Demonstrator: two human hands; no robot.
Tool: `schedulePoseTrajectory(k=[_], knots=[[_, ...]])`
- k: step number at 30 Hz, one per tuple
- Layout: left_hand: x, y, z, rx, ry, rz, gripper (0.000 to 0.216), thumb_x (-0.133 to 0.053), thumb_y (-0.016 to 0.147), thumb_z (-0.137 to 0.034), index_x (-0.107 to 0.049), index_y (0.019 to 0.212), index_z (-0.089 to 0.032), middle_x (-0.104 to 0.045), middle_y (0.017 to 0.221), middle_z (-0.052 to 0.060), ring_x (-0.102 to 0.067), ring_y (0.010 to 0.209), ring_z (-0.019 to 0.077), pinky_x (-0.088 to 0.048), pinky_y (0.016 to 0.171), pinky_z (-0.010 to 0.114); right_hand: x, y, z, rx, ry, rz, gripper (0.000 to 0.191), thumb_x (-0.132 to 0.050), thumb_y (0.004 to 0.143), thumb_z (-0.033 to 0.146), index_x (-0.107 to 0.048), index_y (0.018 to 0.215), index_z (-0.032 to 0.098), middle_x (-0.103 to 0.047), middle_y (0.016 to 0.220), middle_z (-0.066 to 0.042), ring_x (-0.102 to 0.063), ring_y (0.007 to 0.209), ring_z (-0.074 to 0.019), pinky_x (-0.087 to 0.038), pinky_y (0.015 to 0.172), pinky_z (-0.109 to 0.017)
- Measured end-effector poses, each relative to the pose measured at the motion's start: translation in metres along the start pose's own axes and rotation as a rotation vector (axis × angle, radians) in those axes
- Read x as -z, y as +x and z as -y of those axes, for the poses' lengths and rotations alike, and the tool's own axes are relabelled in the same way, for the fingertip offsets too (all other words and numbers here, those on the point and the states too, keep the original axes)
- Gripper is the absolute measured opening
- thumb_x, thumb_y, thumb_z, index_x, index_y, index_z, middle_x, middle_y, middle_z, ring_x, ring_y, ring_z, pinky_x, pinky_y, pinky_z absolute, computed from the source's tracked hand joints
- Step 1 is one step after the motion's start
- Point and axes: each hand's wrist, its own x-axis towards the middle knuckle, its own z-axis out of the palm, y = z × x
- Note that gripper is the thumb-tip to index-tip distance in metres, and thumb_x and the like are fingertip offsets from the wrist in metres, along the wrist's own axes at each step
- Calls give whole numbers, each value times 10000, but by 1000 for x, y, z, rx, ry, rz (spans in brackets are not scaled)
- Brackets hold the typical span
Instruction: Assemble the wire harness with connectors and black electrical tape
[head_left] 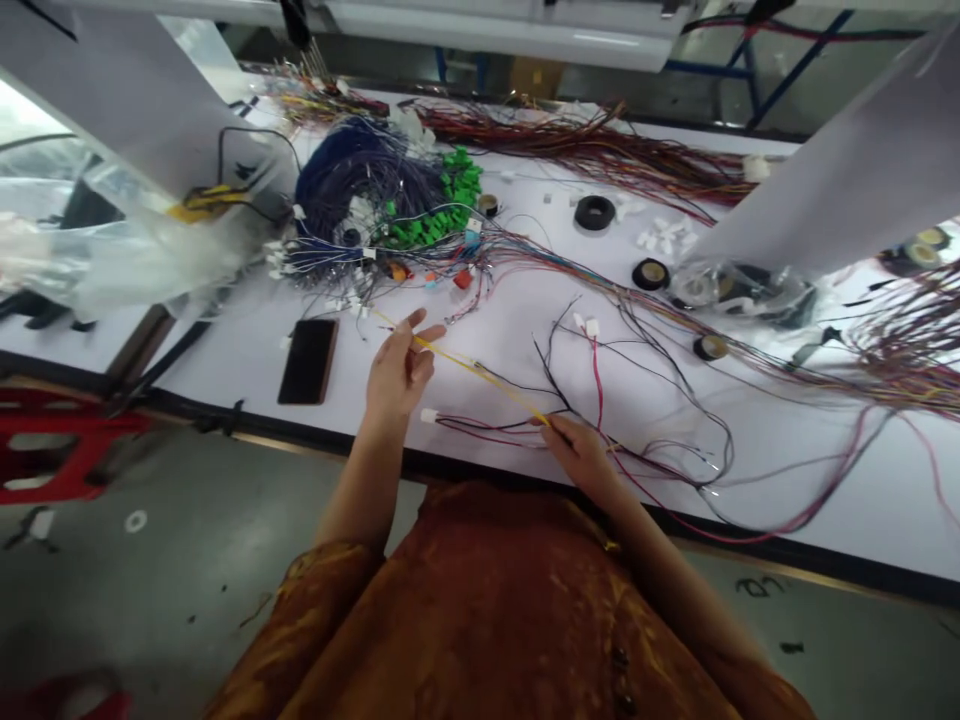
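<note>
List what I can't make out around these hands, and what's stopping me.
All in the head view:
- Right-hand end of the yellow strand: hidden by the fingers of the right hand.
- How firm the left hand's grip is: its own fingers overlap the contact.
- Wire bundle at far right: cut off by the picture's right edge.
- Strands in the blue coil: too fine to count.
</note>
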Motion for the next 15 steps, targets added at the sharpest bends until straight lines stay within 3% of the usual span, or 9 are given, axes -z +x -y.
schedulePoseTrajectory(k=[4,6,9,11,15], knots=[[12,0,-12,-168,83,43,329,-664,928,-490,-691,1004,-172,-787,943,96,-318,337,2,-133,299,183,2,0,1,11,7,-48,328,-481,955,381,-745,902,194,-741,897,-79,-680,869,-217,-498,808,-329],[16,-3,-18,-237,131,53,372,-657,922,-527,-707,952,-159,-779,1023,113,-344,358,-3,-145,305,182,3,-2,-1,-17,23,-81,318,-500,938,391,-745,878,199,-703,810,-61,-648,792,-201,-485,740,-316],[20,-10,-27,-255,163,30,421,-605,951,-546,-722,898,-145,-771,1003,113,-378,387,3,-204,323,171,5,-3,-8,-177,170,-130,333,-538,913,469,-735,911,199,-459,562,28,-437,523,-135,-346,521,-269],[22,-14,-29,-253,173,0,458,-575,966,-558,-726,861,-139,-772,928,108,-428,402,20,-242,332,169,5,-2,-14,-250,353,-156,367,-587,877,539,-712,908,196,-316,521,69,-293,464,-104,-240,465,-254],[29,-17,-21,-205,147,-61,461,-530,996,-538,-728,885,-137,-749,781,85,-571,487,74,-376,396,177,5,0,-21,-210,588,-269,400,-644,830,601,-667,846,203,-280,524,82,-232,472,-88,-203,456,-249]])
